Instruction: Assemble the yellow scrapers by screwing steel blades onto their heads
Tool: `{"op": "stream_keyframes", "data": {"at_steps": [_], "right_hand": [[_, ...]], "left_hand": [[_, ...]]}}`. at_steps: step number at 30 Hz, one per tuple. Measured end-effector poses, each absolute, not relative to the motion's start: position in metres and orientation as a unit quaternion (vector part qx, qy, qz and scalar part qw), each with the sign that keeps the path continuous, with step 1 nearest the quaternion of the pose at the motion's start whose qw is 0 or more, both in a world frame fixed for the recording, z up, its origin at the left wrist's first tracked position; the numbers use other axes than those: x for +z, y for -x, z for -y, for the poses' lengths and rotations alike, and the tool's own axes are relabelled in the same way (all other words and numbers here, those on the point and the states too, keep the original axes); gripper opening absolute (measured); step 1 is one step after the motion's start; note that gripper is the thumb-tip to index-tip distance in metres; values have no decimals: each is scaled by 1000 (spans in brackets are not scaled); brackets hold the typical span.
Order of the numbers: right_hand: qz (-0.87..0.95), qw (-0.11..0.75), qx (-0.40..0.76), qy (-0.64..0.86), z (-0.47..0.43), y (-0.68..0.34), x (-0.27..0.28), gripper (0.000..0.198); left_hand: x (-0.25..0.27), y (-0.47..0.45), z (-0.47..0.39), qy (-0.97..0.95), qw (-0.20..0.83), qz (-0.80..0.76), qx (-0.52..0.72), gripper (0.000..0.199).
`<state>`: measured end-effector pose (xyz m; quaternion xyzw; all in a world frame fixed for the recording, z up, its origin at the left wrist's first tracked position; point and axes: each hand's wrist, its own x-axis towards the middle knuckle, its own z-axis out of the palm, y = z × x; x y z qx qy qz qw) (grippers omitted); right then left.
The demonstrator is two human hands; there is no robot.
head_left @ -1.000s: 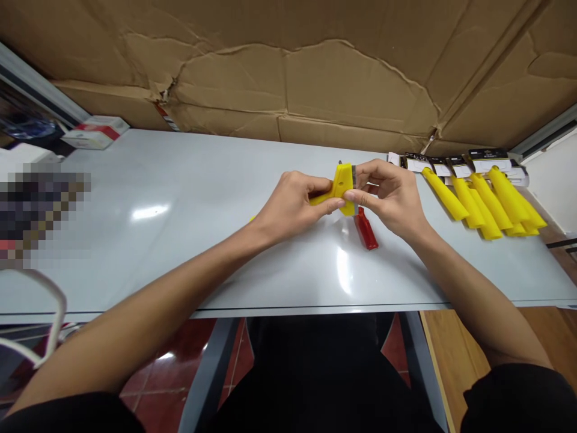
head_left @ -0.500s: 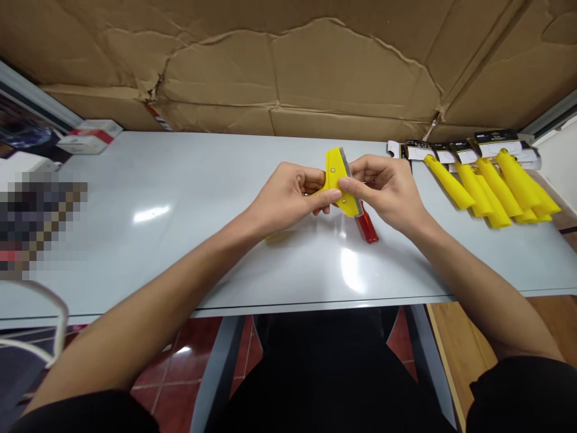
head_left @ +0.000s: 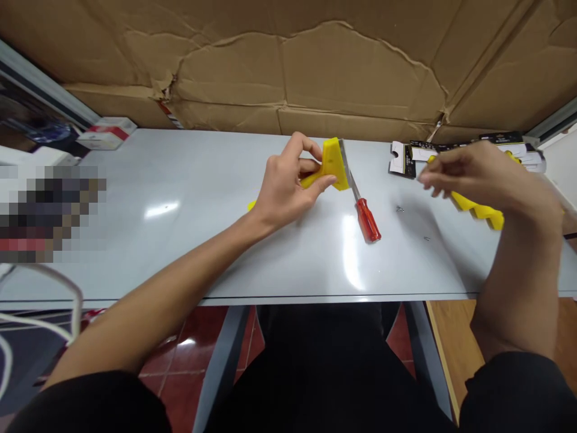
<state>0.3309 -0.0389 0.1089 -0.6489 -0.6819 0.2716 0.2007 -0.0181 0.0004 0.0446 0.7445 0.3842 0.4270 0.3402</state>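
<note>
My left hand [head_left: 288,186] is closed around a yellow scraper [head_left: 334,163] with a metal blade along its right edge. Beside the blade, a screwdriver with a red handle [head_left: 368,221] lies on the table. Out to the right, my right hand [head_left: 478,174] is raised over the table, smeared by motion; its fingers are bent, and whether they hold anything does not show. Below it lie small screws [head_left: 399,208] and another small metal piece [head_left: 427,238]. Part of a yellow thing [head_left: 252,205] pokes out behind my left wrist.
Yellow scraper handles with black and white cards [head_left: 403,160] lie at the right, partly behind my right hand. A red and white box [head_left: 108,133] sits at the back left. Cardboard [head_left: 351,78] stands behind the white table [head_left: 202,252]. A white cable [head_left: 74,300] loops at lower left.
My right hand has let go of the scraper and moved right, over the table near the yellow handles. The screws and more of the screwdriver now show. My left hand still holds the scraper.
</note>
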Motion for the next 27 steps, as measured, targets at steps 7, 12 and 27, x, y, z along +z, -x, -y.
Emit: {"op": "stream_keyframes", "data": {"at_steps": [7, 12, 27], "right_hand": [[729, 8, 279, 626, 97, -367, 66, 28], [737, 46, 226, 636, 127, -349, 47, 19], [740, 314, 332, 493, 51, -225, 96, 36]], "left_hand": [[13, 35, -25, -922, 78, -215, 311, 16], [23, 34, -15, -967, 82, -127, 203, 29], [29, 29, -1, -973, 84, -66, 207, 32]]}}
